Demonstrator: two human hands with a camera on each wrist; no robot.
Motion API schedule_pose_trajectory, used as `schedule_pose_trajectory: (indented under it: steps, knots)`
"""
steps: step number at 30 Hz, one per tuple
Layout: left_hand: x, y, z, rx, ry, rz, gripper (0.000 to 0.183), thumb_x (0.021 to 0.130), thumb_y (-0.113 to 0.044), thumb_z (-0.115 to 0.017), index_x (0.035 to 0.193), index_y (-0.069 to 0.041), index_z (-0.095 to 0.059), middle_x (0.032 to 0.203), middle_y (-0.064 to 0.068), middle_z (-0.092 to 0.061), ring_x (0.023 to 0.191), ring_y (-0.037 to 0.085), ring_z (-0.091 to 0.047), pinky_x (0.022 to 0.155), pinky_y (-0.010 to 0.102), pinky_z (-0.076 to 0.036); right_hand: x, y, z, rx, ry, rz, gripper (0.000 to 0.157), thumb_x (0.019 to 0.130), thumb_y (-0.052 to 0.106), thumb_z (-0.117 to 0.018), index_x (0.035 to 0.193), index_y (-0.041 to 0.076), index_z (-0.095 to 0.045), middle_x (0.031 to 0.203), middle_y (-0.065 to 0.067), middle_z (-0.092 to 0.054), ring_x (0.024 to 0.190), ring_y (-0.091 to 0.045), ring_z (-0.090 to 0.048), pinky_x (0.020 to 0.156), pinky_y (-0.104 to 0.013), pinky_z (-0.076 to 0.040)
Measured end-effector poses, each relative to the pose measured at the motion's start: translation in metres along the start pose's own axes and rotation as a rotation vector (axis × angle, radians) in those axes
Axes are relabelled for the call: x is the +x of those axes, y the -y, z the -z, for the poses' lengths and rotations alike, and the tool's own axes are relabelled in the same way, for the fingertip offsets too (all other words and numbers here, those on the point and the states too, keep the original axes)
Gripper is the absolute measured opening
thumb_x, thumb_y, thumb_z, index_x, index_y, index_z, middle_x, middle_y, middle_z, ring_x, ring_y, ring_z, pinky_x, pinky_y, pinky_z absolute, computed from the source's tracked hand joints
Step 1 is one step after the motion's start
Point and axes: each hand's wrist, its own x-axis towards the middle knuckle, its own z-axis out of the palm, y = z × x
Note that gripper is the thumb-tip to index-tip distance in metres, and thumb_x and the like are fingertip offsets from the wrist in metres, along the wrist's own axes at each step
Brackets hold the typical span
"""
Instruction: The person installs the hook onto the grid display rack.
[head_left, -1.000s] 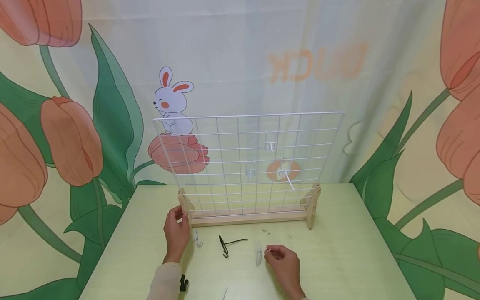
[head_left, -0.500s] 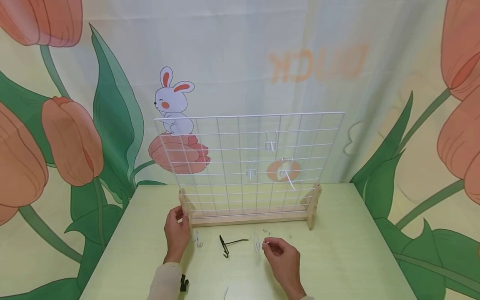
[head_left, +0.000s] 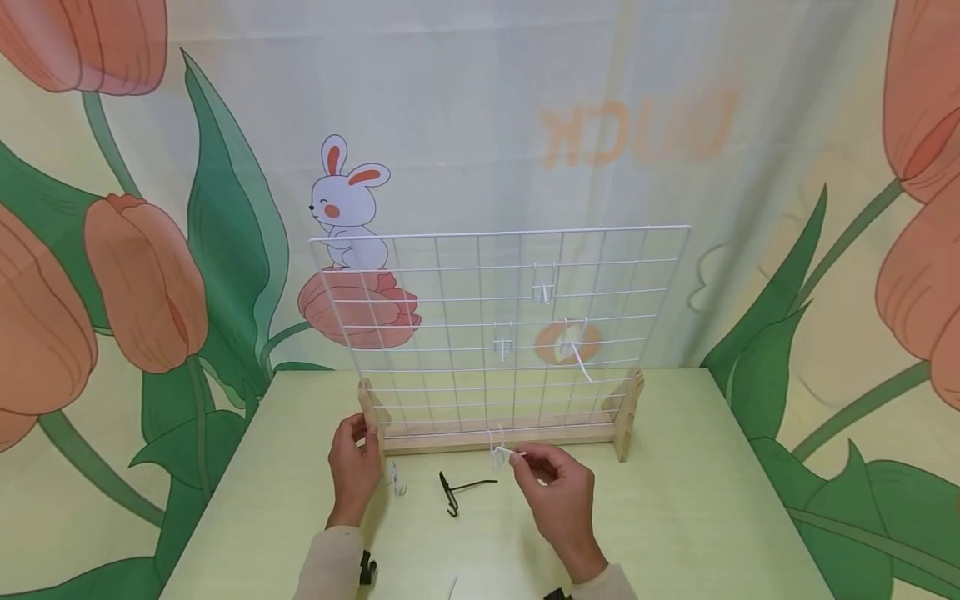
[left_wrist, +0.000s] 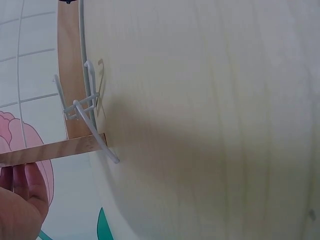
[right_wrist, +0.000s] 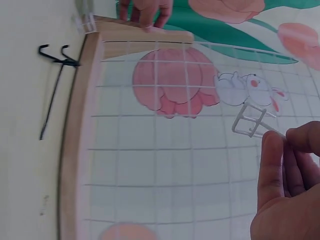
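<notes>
My right hand (head_left: 558, 492) pinches a white wire hook (right_wrist: 249, 120) by its prong, just in front of the stand's base rail in the head view. Its two-pronged frame points away from the fingertips. At the left end, my left hand (head_left: 354, 467) grips the wooden foot (left_wrist: 55, 151) of the grid stand, fingers on its outer side. A white wire grid panel (head_left: 457, 304) stands upright in the wooden base (head_left: 498, 437). Three white hooks hang on it: an upper one (head_left: 543, 287), a lower left one (head_left: 502, 343) and a long-armed one (head_left: 576, 354).
A black wire hook (head_left: 453, 490) lies on the table (head_left: 675, 500) before the base. Another white hook (left_wrist: 82, 105) lies beside the left foot. A thin white wire end (head_left: 452, 586) shows at the near edge. Behind hangs a printed curtain (head_left: 465, 125) with tulips and a rabbit.
My right hand has lifted the white hook off the table and moved it away from me, toward the grid. My left hand has stayed on the wooden foot.
</notes>
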Motion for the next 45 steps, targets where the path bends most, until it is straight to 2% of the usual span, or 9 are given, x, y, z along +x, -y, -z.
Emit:
schedule_pose_trajectory:
  steps: [9,14,19,25,31,37,45]
  knots:
    - [0.0,0.001,0.0,-0.002,0.003,0.005,0.031,0.109,-0.018,-0.058,0.137,-0.006,-0.056,0.129,0.015,-0.065,0.122,0.034,-0.066,0.098,0.053,-0.061,0.025,0.026,-0.011,0.029,0.031,0.163,0.015,0.089,-0.001,-0.082,0.102,0.007,-0.08,0.091,-0.01,-0.081,0.076,-0.009,-0.075,0.071,-0.019,-0.062]
    - [-0.001,0.0,0.001,0.002,-0.004,0.006,0.03,0.109,-0.016,-0.059,0.136,-0.005,-0.056,0.128,0.016,-0.065,0.122,0.035,-0.066,0.097,0.053,-0.061,0.039,0.037,-0.014,0.069,0.047,0.218,0.013,0.091,0.0,-0.08,0.103,0.003,-0.08,0.093,-0.014,-0.08,0.078,-0.008,-0.075,0.072,-0.02,-0.063]
    - [-0.001,-0.001,0.002,-0.003,0.002,0.006,0.03,0.109,-0.017,-0.058,0.137,-0.005,-0.055,0.129,0.016,-0.065,0.122,0.035,-0.066,0.097,0.054,-0.061,0.049,0.042,-0.017,0.098,0.049,0.252,0.013,0.09,-0.003,-0.079,0.103,0.0,-0.079,0.094,-0.016,-0.079,0.08,-0.007,-0.075,0.074,-0.021,-0.063]
    - [-0.001,-0.001,0.001,-0.001,-0.005,-0.004,0.031,0.109,-0.016,-0.058,0.138,-0.004,-0.055,0.129,0.016,-0.064,0.122,0.034,-0.066,0.096,0.053,-0.061,0.06,0.053,-0.021,0.116,0.043,0.251,0.013,0.091,-0.001,-0.079,0.103,0.002,-0.08,0.094,-0.015,-0.079,0.081,-0.006,-0.075,0.075,-0.022,-0.063]
    - [0.0,0.0,0.001,0.003,-0.006,0.002,0.031,0.109,-0.017,-0.058,0.137,-0.005,-0.055,0.129,0.016,-0.064,0.122,0.034,-0.066,0.097,0.053,-0.061,0.074,0.067,-0.03,0.141,0.043,0.294,0.012,0.091,-0.001,-0.079,0.103,0.001,-0.08,0.095,-0.016,-0.079,0.081,-0.01,-0.076,0.076,-0.024,-0.064]
    - [0.0,-0.002,0.001,0.012,-0.006,0.009,0.031,0.11,-0.017,-0.057,0.138,-0.005,-0.055,0.129,0.016,-0.064,0.122,0.034,-0.066,0.097,0.052,-0.061,0.086,0.073,-0.04,0.118,0.029,0.332,0.01,0.092,0.001,-0.079,0.102,0.002,-0.08,0.094,-0.014,-0.08,0.078,-0.019,-0.076,0.076,-0.024,-0.064]
    - [0.0,-0.003,-0.001,0.016,0.001,0.001,0.03,0.109,-0.016,-0.057,0.136,-0.003,-0.056,0.128,0.016,-0.065,0.12,0.035,-0.066,0.095,0.053,-0.061,0.102,0.078,-0.049,0.023,0.014,0.396,0.01,0.093,0.006,-0.079,0.102,0.004,-0.081,0.094,-0.01,-0.08,0.079,-0.021,-0.077,0.078,-0.024,-0.064]
